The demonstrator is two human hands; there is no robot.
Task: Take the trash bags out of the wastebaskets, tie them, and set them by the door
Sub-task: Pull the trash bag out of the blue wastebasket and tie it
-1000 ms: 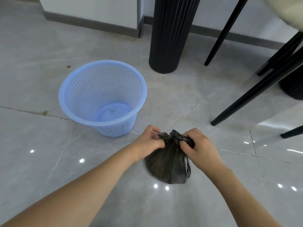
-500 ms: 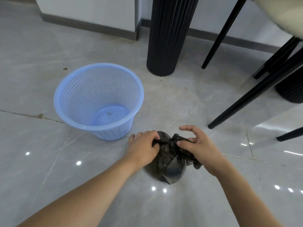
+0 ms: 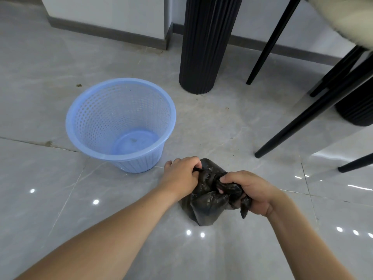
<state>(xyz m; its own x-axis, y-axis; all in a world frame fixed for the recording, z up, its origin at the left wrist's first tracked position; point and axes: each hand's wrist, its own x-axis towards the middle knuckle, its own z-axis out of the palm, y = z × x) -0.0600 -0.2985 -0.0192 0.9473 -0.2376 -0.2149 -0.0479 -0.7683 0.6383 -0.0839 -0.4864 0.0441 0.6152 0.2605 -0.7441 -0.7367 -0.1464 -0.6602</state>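
Two hands: both closed on black trash bag (image 3: 205,201)
Left hand (image 3: 181,175): fingers pinching bag top
Right hand (image 3: 250,190): fist around twisted end
Wastebasket (image 3: 121,126): blue, upright, just beside bag

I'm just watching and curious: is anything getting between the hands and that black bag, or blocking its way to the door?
Nothing is between them: the left hand and right hand both grip the black trash bag directly at its gathered top. No door is in view, so that route cannot be judged.
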